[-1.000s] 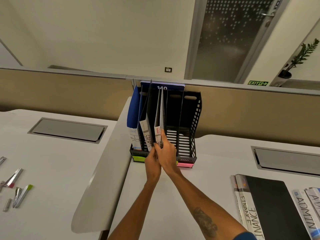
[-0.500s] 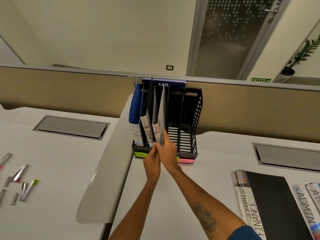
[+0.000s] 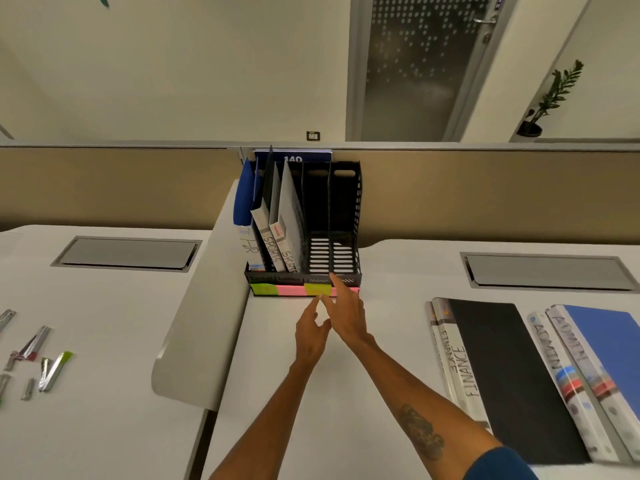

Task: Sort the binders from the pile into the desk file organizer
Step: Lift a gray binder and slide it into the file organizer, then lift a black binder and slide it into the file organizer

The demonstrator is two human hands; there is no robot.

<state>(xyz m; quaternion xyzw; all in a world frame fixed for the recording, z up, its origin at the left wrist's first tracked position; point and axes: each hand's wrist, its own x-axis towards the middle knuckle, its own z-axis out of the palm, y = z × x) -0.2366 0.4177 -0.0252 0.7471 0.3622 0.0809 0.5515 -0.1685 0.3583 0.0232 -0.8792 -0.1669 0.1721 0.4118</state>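
While both hands hovered low before the organizer (image 3: 357,216), neither gripped anything. The left hand (image 3: 311,337) and the right hand (image 3: 349,315) lay side by side, fingers loose and mostly straight. The right forefinger reached up to the organizer's front lip, and the left forefinger pointed at the yellow-green label (image 3: 317,289) stuck there. Whether either fingertip touched could not be told.

Just beyond the fingertips and to their left, three binders stood in the organizer's left half. The blue HR binder (image 3: 244,199) was farthest from the hands. Next came a SPORTS binder (image 3: 262,226), tilted, then a second SPORTS binder (image 3: 291,216), closest to the left hand. Which slot each SPORTS binder occupied was unclear.

To the right of the right hand, well apart from it, the pile lay flat on the desk (image 3: 398,306). The black-covered FINANCE binder (image 3: 495,375) lay nearest, and past it were two ADMIN binders (image 3: 588,358), the outer one blue.

Far to the left of the left hand, on the neighbouring desk, small metal clips (image 3: 52,370) lay scattered.
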